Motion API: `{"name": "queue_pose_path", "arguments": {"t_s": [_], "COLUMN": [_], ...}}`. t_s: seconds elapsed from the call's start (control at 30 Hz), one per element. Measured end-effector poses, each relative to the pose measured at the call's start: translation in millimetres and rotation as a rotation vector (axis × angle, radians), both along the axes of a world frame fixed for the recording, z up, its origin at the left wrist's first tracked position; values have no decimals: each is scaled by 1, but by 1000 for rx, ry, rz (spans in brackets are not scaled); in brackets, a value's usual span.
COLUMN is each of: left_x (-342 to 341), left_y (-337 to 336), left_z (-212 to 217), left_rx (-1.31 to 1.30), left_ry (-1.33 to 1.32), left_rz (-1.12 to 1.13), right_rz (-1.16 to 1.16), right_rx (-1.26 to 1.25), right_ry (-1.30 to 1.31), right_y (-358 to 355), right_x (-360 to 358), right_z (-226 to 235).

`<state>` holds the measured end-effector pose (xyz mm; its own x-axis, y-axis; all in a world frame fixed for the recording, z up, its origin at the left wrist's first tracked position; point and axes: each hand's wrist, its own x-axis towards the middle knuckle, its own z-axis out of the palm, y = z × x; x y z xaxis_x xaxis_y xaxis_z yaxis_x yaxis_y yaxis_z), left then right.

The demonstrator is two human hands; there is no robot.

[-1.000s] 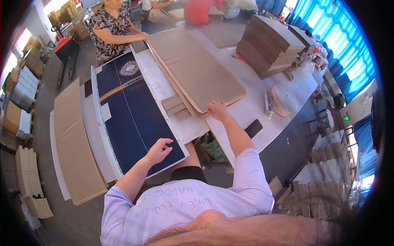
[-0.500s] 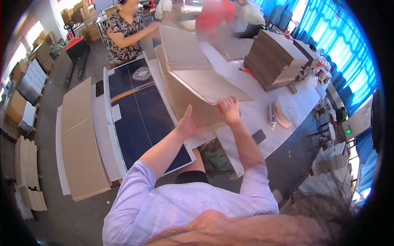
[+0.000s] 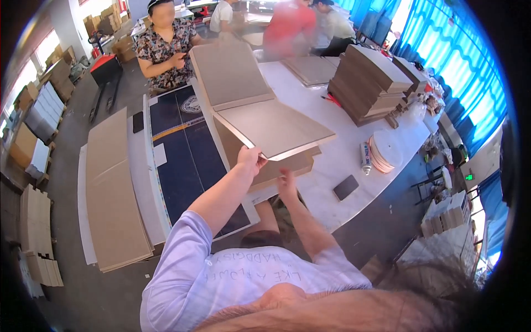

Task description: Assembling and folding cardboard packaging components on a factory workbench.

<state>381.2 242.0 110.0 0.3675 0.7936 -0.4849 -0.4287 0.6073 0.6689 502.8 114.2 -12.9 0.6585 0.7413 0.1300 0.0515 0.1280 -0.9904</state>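
Observation:
A large creased cardboard panel (image 3: 274, 124) lies raised and bent over a stack of brown cardboard (image 3: 282, 169) in front of me. Its far section (image 3: 227, 74) leans away toward a co-worker. My left hand (image 3: 250, 159) is closed on the panel's near corner, thumb on top. Just below that edge, by the side of the stack, is my right hand (image 3: 286, 183); motion smears its fingers, and it appears apart from the panel. To the left of the stack lies a dark blue printed sheet (image 3: 191, 160) with an orange band and a white round ornament.
Long brown boards (image 3: 110, 188) lie at the left. On the white table (image 3: 332, 171) are a dark phone-like slab (image 3: 346, 187), a spray can (image 3: 365, 157), a tape roll (image 3: 384, 152) and a tall cardboard stack (image 3: 370, 83). A co-worker (image 3: 166, 50) stands across the table.
My right hand has let go of the panel's near edge and dropped left. My left hand, open before, now grips its corner. The panel has shifted left; the co-worker's arm has drawn back.

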Motion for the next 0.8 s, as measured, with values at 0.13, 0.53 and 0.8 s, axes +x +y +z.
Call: {"name": "queue_pose_path", "arguments": {"t_s": [0.13,0.53,0.8], "left_x": [-18,-306,-374], "left_y": [-9,-89,-115], "left_z": [53,63,-18], "left_rx": [56,304,300], "left_ry": [-21,-130,-65], "left_rz": [44,-39,44], "right_rz": [525,262,809], "right_rx": [-435,-177,-397], "right_ry": [-1289,-693,491], "right_y": [24,32,41], "right_x": [-36,75,-28], "right_z": [10,14,95]}}
